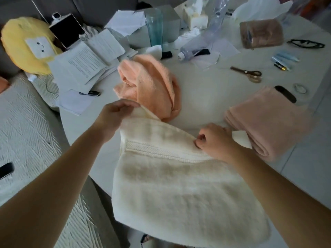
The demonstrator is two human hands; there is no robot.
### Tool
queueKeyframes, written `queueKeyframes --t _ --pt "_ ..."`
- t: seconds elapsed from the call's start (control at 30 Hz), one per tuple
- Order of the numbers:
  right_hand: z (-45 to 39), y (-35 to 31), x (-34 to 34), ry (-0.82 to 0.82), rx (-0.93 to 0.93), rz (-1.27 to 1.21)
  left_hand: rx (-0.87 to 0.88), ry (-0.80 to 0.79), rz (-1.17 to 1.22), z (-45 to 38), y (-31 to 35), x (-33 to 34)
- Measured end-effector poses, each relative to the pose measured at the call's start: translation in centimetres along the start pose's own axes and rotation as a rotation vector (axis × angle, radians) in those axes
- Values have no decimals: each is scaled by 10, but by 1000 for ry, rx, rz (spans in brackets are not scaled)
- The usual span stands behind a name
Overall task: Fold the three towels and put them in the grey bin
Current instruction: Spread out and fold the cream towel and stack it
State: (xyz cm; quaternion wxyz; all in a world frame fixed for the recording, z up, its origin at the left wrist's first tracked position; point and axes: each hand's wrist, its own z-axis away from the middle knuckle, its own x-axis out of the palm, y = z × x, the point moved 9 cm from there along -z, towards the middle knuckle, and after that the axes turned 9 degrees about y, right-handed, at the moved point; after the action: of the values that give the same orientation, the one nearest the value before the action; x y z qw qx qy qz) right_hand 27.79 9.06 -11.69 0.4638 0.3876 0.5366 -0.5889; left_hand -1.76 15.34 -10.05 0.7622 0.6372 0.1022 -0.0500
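From the head camera, a cream towel (180, 185) lies across the near edge of a round white table (206, 97) and hangs over that edge toward the person. The left hand (114, 113) pinches the towel's far left corner at about 10 o'clock from the towel's middle, thumb and fingers closed on a raised flap. The right hand (215, 140) has its fingers curled onto the far right edge at about 1 o'clock, gripping the fabric beside a white label.

At 12 o'clock from the cream towel, touching its far left corner, sits a crumpled peach towel (152, 85). At 2 o'clock a folded pink towel (266, 120) lies just beside the right hand, reaching the table's right rim. Between the peach and pink towels is a stretch of bare tabletop, the only open room near the hands. The grey bin cannot be picked out for certain.

Farther back the table is crowded: scissors (247, 74) at 1 o'clock, loose papers (86, 63) at 11 o'clock, a pen (90, 93) near the peach towel, a clear blue tumbler (155, 27) and a fallen plastic bottle (193, 49) at 12 o'clock. A yellow plush (26, 45) rests off the table at 10 o'clock, with a pale textured cushion (26, 126) along the left.
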Motion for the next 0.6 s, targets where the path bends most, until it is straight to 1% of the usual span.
queueKeyframes --t 0.03,0.07,0.1,0.13,0.17,0.2,0.23,0.3,0.33,0.37,0.4,0.43,0.47,0.5,0.53,0.57,0.6 --pt "2 -6 -10 61 -40 -17 -18 10 60 3 -4 1" --pt "6 -14 -26 178 -94 -76 -38 49 53 5 -12 1" --pt "16 -22 -46 314 -160 -179 -54 104 -44 4 -21 -1" --pt "28 -30 -65 406 -228 -299 -53 152 -212 3 -30 -2" --pt "41 -37 -76 428 -281 -413 -31 176 -387 4 -36 -2" --pt "51 -44 -80 399 -306 -491 21 205 -512 5 -35 -3" --pt "58 -50 -75 334 -303 -505 104 257 -560 8 -29 -5" --pt "60 -52 -47 190 -247 -376 336 387 -540 20 -2 -12" --pt "57 -49 -30 106 -200 -289 454 380 -530 27 13 -7" --pt "54 -44 -13 33 -149 -231 515 263 -512 32 21 7" --pt "50 -37 -1 -10 -93 -209 506 47 -503 34 23 29" --pt "46 -31 6 -11 -42 -228 435 -206 -571 38 16 54" --pt "44 -26 8 14 1 -273 375 -414 -713 45 3 75" --pt "42 -21 7 60 22 -295 359 -560 -872 53 -10 87" --pt "40 -18 4 118 11 -264 392 -639 -976 59 -20 94" --pt "39 -15 2 171 -21 -194 435 -668 -1007 62 -25 97" --pt "37 -12 0 215 -41 -132 466 -662 -983 65 -25 97"
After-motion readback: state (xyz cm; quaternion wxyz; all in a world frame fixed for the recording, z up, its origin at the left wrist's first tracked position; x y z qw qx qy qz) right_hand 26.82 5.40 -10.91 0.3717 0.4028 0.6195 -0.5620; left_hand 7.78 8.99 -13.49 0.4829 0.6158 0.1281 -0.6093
